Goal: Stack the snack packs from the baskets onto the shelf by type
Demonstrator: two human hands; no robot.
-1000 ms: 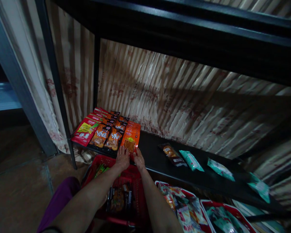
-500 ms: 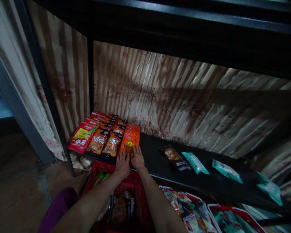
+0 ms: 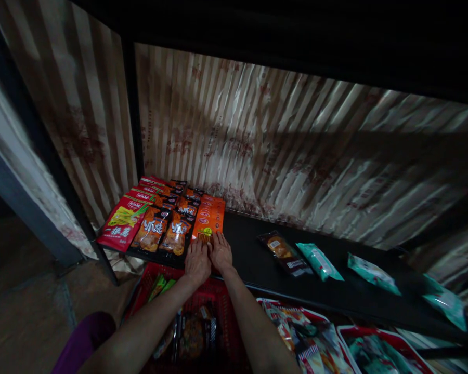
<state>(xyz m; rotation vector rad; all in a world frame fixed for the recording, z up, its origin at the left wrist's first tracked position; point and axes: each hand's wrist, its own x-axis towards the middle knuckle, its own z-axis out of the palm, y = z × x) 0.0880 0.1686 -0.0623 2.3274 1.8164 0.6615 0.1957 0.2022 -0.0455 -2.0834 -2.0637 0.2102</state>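
Note:
My left hand (image 3: 197,261) and my right hand (image 3: 219,252) lie side by side, fingers stretched flat, on the near end of an orange snack packet (image 3: 209,217) at the front of a black shelf (image 3: 253,259). Left of it lie rows of dark orange packets (image 3: 164,234) and red packets (image 3: 121,224), overlapping toward the back. Neither hand grips anything.
A brown packet (image 3: 284,252) and three teal packets (image 3: 319,261) lie spread along the shelf to the right. Below the shelf stand red baskets (image 3: 152,272) full of snack bags. A striped curtain hangs behind. Another black shelf board runs overhead.
Both hands have slid forward onto the orange packet and pushed it a little further back on the shelf. The view has shifted closer and to the right.

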